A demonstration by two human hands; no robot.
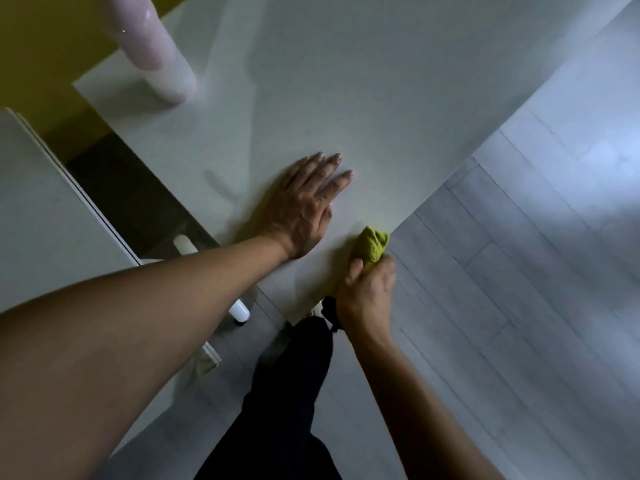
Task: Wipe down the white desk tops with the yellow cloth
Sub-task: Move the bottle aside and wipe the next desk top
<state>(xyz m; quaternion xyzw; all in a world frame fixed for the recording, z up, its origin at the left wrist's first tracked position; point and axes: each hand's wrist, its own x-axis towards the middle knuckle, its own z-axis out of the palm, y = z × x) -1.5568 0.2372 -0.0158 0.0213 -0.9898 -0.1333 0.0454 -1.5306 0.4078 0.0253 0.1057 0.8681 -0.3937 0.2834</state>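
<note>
The white desk top fills the upper middle of the head view. My left hand lies flat on it with the fingers straight, near the front corner. My right hand grips the bunched yellow cloth and holds it against the desk's right edge close to that corner. Part of the cloth is hidden inside my fingers.
A tall pale pink and white bottle stands at the desk's far left corner. A second white desk sits to the left across a dark gap. Grey plank floor spreads to the right. My dark trouser leg is below the corner.
</note>
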